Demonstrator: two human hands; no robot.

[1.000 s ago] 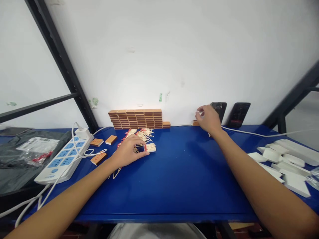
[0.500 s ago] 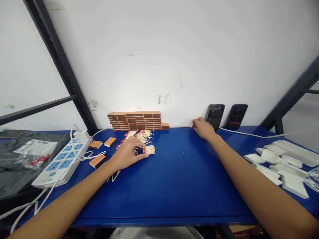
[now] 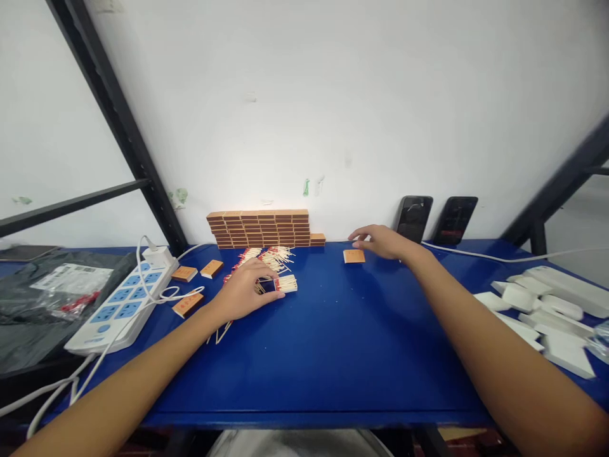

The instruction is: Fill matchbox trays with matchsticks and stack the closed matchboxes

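Observation:
My left hand (image 3: 245, 290) is closed around a small matchbox tray (image 3: 287, 284), its thumb at the near side. White matchsticks with red heads fill the tray's visible right end; my fingers hide part of the rest. Behind and beneath that hand lies a loose heap of matches (image 3: 276, 258). Farther right, my right hand (image 3: 379, 241) is open, thumb and fingers a little apart. Just below its fingertips is an orange matchbox (image 3: 354, 256), label side up; whether they touch I cannot tell.
Matchboxes are stacked (image 3: 259, 230) against the wall, with a single one (image 3: 317, 240) at the right end. Several orange matchboxes (image 3: 212, 268) lie left, by a white power strip (image 3: 121, 298) and cables. Two phones (image 3: 413, 218) lean on the wall. White blocks (image 3: 537, 304) lie right.
My right hand has moved slightly left and its fingers have opened. The matchbox that was mostly hidden in it now shows below the fingertips. My left hand stays at the tray.

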